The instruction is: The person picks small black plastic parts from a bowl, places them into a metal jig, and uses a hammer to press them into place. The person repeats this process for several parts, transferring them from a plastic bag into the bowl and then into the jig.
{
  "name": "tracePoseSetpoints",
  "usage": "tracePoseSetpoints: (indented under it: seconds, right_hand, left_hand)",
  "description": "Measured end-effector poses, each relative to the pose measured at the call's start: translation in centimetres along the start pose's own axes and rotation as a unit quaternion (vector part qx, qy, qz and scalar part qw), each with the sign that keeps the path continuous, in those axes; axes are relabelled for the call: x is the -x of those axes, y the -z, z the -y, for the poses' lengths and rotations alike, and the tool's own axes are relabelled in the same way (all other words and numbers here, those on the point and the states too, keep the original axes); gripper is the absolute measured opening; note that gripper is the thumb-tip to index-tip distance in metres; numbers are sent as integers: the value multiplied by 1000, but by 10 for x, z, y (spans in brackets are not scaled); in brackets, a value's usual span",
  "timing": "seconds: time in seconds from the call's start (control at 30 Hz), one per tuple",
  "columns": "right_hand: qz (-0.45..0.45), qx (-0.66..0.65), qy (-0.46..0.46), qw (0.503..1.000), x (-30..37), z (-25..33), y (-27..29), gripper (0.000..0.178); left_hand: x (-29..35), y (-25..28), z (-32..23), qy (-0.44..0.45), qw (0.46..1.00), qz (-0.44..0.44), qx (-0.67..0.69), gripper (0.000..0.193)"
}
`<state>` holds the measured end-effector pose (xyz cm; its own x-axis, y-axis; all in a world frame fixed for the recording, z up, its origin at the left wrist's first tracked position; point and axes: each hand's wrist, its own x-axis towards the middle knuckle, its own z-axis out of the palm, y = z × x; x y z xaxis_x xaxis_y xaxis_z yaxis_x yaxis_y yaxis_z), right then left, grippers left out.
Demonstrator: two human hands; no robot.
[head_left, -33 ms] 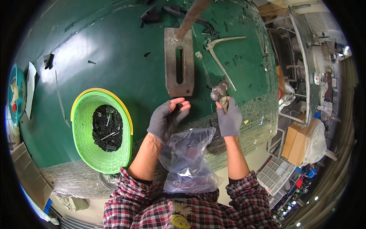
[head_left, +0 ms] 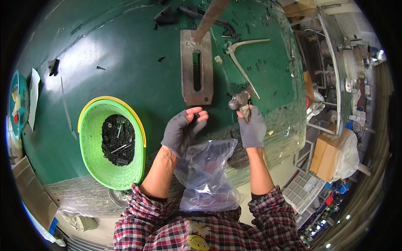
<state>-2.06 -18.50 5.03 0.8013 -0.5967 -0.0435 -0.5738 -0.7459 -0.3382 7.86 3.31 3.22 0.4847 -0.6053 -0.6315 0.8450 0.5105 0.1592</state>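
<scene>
My left hand (head_left: 183, 130), in a grey glove, pinches a small dark part (head_left: 197, 115) between its fingertips just below a rusty slotted steel plate (head_left: 196, 94). In a matching glove, my right hand (head_left: 252, 129) grips a small hammer-like tool (head_left: 240, 101) with its metal head up, close to the green table's (head_left: 125, 62) front edge. A clear plastic bag (head_left: 207, 175) hangs open between my forearms, below both hands. Left of my left arm stands a green mesh basket (head_left: 94, 161) holding several black screws and small parts (head_left: 118, 140).
A bent metal caliper-like tool (head_left: 243, 54) and a rusty bar (head_left: 209, 16) lie beyond the plate, with loose dark bits scattered around. Off the table's right edge are a metal frame, a cardboard box (head_left: 326, 152) and a compartment tray (head_left: 303, 190) on the floor.
</scene>
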Motion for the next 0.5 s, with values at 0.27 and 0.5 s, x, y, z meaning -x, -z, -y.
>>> tracePoseSetpoints:
  seconds: [0.27,0.5]
  right_hand:
    - [-62,-148,269,950,-13,62,1,23]
    - [-51,-145,337,929,-29,68,-34,13]
  left_hand:
    - [18,8,3,-32,995,-68,-60,26]
    - [44,10,1,-64,995,-68,-26,28]
